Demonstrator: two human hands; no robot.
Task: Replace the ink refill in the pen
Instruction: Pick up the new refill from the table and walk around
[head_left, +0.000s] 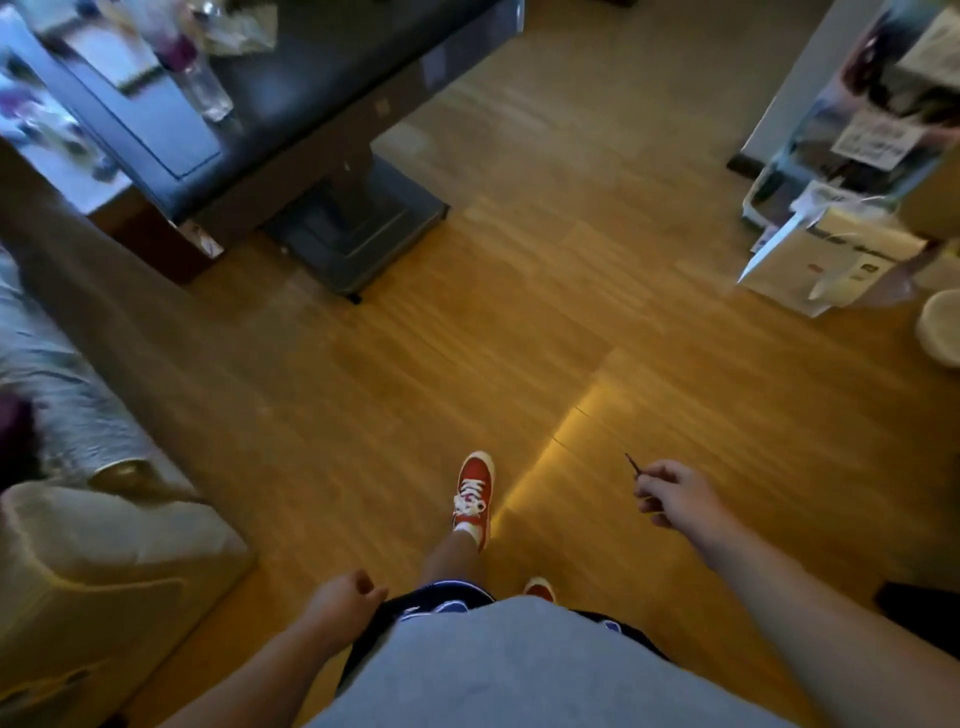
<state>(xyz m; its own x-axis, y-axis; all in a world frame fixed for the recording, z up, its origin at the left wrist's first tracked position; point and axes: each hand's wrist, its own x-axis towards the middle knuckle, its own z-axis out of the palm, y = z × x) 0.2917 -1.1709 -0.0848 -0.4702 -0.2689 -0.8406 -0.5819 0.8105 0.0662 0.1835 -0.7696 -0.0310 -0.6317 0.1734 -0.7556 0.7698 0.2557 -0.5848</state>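
Two hands hang at our sides as we stand on the wooden floor, looking down past a grey shirt and dark shorts. Our left hand is nearest, curled loosely into a fist beside the hip, and we see nothing in it. Our right hand reaches out a little farther, fingers drawn together in a pinch on a thin dark stick, most likely the ink refill; its short free end pokes up and away from the fingertips, over bare floor. It is too small and blurred for us to tell which end shows. We do not see the pen body anywhere.

Between the hands, one red sneaker with white laces is stepped forward, and the toe of the other peeks out just beside the shirt hem. To our left a beige sofa arm sits close, with rumpled pale fabric beyond it.

Farther off, up and left, stands a dark surface on a square pedestal base, carrying a clear bottle and other blurred things. At the far right paper bags and stacked clutter stand near a white wall edge, and a pale round object is cut off by the frame edge.
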